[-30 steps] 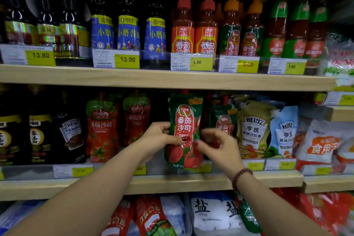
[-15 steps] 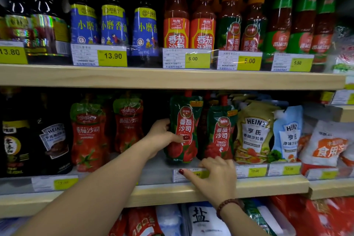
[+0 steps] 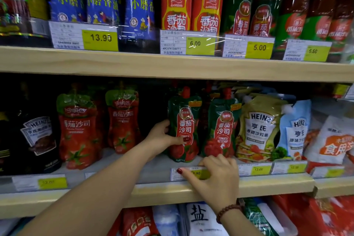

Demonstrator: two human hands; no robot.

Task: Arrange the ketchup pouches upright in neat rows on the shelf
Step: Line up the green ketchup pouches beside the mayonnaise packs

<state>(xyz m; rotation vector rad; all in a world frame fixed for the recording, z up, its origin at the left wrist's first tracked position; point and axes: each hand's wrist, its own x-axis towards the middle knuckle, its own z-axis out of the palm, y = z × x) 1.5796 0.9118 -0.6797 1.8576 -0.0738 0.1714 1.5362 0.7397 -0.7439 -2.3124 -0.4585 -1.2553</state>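
Left hand (image 3: 161, 140) is curled round the left edge of a pouch (image 3: 184, 124), thumb across its front. The pouch is stood upright on the shelf (image 3: 153, 191), long axis vertical, directly right of the palm. A second pouch (image 3: 222, 128) is set just beside it. Below, a tag (image 3: 198, 173) is pinched by the right hand (image 3: 216, 176).

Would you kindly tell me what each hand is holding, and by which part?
The left hand grips the green ketchup pouch by its side edge at mid-height, thumb across the front. The right hand pinches the price tag by its top edge.
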